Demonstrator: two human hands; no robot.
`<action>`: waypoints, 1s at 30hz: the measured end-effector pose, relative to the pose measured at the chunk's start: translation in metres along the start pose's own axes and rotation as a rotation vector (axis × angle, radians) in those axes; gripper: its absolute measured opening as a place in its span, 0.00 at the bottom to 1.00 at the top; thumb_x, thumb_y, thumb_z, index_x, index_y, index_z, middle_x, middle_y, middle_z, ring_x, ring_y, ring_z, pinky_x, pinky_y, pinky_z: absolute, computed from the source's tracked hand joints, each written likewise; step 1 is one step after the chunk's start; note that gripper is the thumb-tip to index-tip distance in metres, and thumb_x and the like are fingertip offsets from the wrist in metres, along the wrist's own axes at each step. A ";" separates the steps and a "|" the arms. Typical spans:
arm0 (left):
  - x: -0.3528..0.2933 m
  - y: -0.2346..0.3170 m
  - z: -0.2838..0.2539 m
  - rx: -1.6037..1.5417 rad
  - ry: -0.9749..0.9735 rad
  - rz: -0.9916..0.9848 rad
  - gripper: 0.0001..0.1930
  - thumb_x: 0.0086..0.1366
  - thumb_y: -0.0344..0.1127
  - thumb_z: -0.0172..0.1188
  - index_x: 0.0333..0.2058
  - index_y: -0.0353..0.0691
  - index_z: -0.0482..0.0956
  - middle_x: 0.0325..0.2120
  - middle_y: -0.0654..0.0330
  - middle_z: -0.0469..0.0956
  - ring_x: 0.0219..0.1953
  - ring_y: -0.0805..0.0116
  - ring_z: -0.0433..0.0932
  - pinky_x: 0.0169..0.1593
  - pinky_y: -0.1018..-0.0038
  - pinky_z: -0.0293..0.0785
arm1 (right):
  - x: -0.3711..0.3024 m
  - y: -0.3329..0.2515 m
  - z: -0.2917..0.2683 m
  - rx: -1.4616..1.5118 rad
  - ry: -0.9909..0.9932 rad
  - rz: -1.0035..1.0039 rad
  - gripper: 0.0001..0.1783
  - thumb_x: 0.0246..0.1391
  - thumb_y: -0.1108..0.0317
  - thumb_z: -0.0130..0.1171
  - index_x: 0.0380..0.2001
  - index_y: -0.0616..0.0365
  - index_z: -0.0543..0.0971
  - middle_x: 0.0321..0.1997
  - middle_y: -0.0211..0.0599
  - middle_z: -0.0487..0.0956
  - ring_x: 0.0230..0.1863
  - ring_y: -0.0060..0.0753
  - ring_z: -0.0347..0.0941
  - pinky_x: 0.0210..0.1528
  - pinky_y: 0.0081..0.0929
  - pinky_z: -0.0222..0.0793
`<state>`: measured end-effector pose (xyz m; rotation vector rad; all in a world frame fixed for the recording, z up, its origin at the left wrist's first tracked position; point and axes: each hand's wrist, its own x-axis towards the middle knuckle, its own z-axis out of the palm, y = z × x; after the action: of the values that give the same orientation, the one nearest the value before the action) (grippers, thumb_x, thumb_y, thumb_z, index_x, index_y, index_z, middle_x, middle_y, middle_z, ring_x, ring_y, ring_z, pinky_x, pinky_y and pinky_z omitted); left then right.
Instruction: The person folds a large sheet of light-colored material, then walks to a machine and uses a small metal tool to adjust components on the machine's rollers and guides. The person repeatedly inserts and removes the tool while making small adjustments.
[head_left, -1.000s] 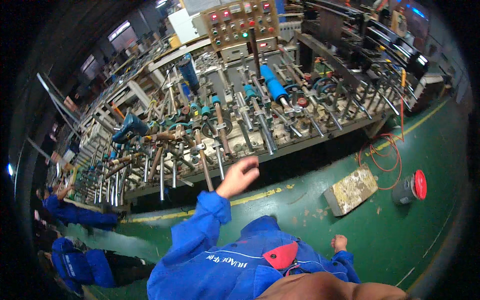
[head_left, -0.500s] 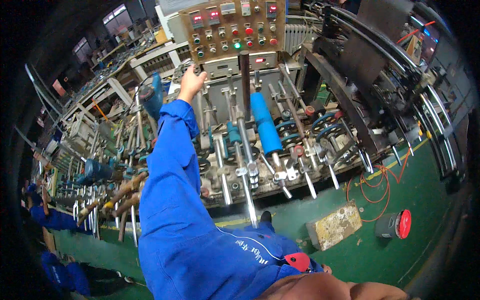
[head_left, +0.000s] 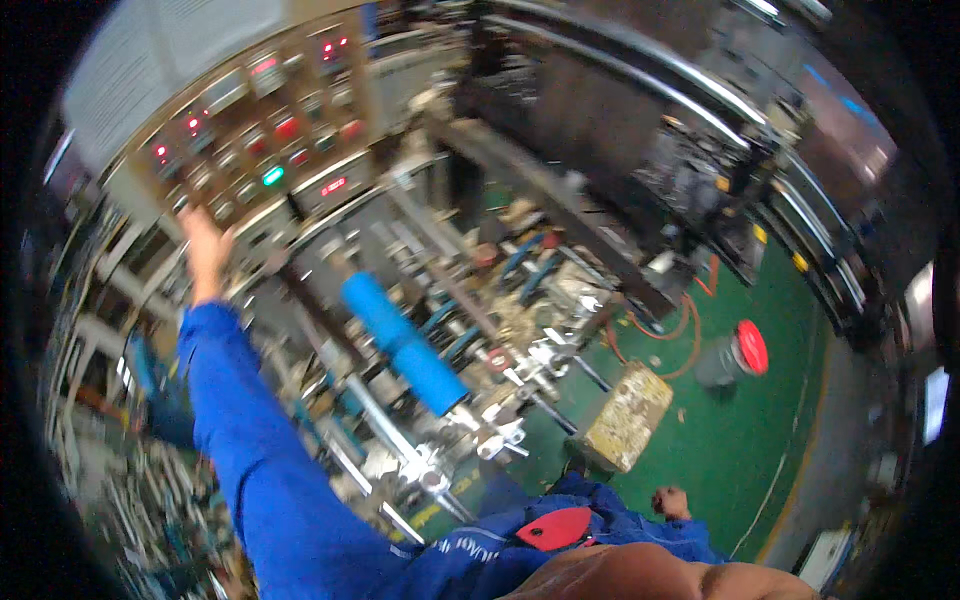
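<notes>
Hanging over the machine (head_left: pixel 470 300), the left sleeve (head_left: pixel 245 410) looks loose enough to snag on a jutting part, or to be drawn in if anything there is turning — the blur hides whether the blue roller (head_left: pixel 405 345) spins. The panel (head_left: pixel 255 120) stands at the back left, its controls crowded close, so a hurried fingertip could land on the wrong one. At its lower left corner is the left hand (head_left: pixel 205 245), thumb and fingers apart; whether it touches a button I cannot tell. The right hand (head_left: pixel 672 503) hangs low by the body, well apart from the panel; its fingers seem curled, but I cannot tell whether they close on anything.

Green floor (head_left: pixel 735 425) spreads to the right. Bright clamps (head_left: pixel 425 470) and shaft ends crowd the machine's near edge, where a careless lean could strike them. A rough, yellowish block (head_left: pixel 628 415) sits near the feet — a stumble over it could throw weight onto the metal. Beyond it stands a grey pail (head_left: pixel 715 363) with a red lid, and near both lies an orange hose (head_left: pixel 713 275), another catch for a foot. On the panel a small green light (head_left: pixel 273 176) glows.
</notes>
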<state>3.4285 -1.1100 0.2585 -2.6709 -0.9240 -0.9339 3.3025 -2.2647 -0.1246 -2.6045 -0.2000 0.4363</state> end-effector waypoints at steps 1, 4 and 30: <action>0.000 0.001 0.001 0.092 -0.055 -0.084 0.41 0.61 0.40 0.67 0.68 0.25 0.60 0.74 0.35 0.50 0.76 0.38 0.47 0.77 0.56 0.49 | 0.008 -0.011 -0.008 -0.073 -0.025 0.053 0.14 0.65 0.67 0.56 0.25 0.63 0.78 0.25 0.41 0.79 0.24 0.31 0.74 0.26 0.32 0.70; -0.003 0.001 -0.002 0.098 -0.072 -0.216 0.39 0.62 0.39 0.66 0.69 0.34 0.61 0.76 0.46 0.48 0.67 0.42 0.67 0.66 0.52 0.70 | 0.041 -0.058 -0.019 0.661 0.051 0.598 0.11 0.62 0.67 0.59 0.30 0.63 0.82 0.30 0.39 0.84 0.28 0.34 0.79 0.31 0.34 0.75; -0.026 0.437 -0.314 -0.562 0.098 0.553 0.28 0.69 0.34 0.58 0.68 0.58 0.71 0.39 0.56 0.82 0.41 0.64 0.83 0.45 0.68 0.80 | 0.152 -0.243 -0.402 0.842 1.499 -0.828 0.29 0.74 0.50 0.44 0.58 0.68 0.71 0.61 0.54 0.74 0.62 0.44 0.71 0.68 0.41 0.66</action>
<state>3.5176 -1.5777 0.5114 -3.0120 0.1484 -1.2943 3.5671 -2.1986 0.2871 -1.2582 -0.3866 -1.3488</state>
